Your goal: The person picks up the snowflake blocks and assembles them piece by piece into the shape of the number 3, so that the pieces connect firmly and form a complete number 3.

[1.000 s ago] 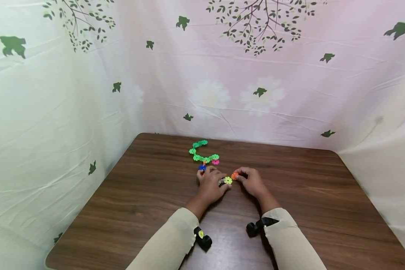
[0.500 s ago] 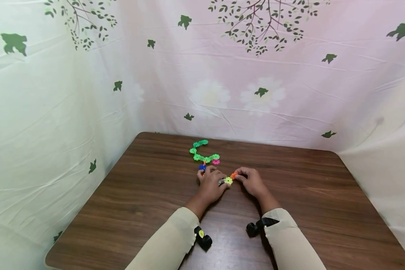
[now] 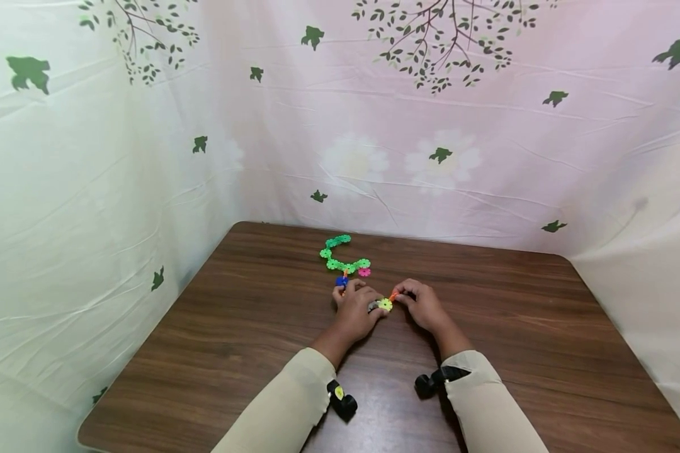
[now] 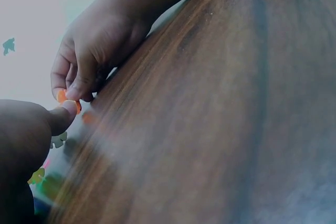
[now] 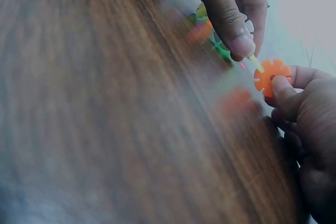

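My left hand (image 3: 356,311) pinches a yellow notched flower disc (image 3: 385,305) between thumb and fingers, with a whitish disc (image 3: 372,306) beside it partly covered by the fingers. An orange notched disc (image 5: 273,68) is pinched by my right hand (image 3: 427,307). In the right wrist view the yellow disc stands edge-on and meets the orange disc's rim; how deep the slots engage I cannot tell. Beyond the left fingers, a blue disc (image 3: 342,282) joins a curved chain of green discs (image 3: 332,265). A pink disc (image 3: 364,272) lies at the chain's right end.
Both hands work over a brown wood-grain table (image 3: 249,327). A pale cloth curtain (image 3: 351,126) with printed leaves and birds hangs behind and along the sides. Black wrist cameras (image 3: 345,406) sit on both sleeves.
The orange disc has turned from nearly face-on to edge-on in the head view and come against the yellow disc. My left hand and the green chain stay about where they were.
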### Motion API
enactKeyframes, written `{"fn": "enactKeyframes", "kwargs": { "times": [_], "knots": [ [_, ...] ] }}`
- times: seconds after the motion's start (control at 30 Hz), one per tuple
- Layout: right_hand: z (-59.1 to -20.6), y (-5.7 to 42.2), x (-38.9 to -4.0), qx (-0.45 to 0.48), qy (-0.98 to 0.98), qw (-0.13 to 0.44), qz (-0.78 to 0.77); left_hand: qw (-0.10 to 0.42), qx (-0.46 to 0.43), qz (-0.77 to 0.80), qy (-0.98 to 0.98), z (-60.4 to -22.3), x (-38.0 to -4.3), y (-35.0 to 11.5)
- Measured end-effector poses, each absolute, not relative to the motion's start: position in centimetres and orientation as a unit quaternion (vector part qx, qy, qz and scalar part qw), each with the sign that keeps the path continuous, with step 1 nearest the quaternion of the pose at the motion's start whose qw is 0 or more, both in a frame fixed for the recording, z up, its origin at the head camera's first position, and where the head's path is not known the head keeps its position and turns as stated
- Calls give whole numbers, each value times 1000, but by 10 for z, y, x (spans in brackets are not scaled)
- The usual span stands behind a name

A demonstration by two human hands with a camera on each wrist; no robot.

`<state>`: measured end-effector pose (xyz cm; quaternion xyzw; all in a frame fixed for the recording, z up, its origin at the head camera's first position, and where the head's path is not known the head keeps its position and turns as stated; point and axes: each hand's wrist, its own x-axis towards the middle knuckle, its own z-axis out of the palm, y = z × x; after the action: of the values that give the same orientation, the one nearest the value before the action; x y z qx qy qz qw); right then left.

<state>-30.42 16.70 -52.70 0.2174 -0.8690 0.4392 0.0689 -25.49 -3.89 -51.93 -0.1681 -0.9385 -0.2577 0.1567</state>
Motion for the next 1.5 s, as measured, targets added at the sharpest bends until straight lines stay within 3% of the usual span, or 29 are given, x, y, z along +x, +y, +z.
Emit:
{"fn": "enactKeyframes", "kwargs": {
  "times": [0.4,1.03,1.5],
  "knots": [
    [-527,168,-306,255,-865,92,422,152,-175,-279,-932,-521,-255,-40],
    [-520,166,-310,194,-874,18,445,143,-183,-289,-929,-522,-257,-40],
    [-521,171,-313,223,-853,-17,472,122,-173,-270,-939,-516,-252,-40]
  ]
}}
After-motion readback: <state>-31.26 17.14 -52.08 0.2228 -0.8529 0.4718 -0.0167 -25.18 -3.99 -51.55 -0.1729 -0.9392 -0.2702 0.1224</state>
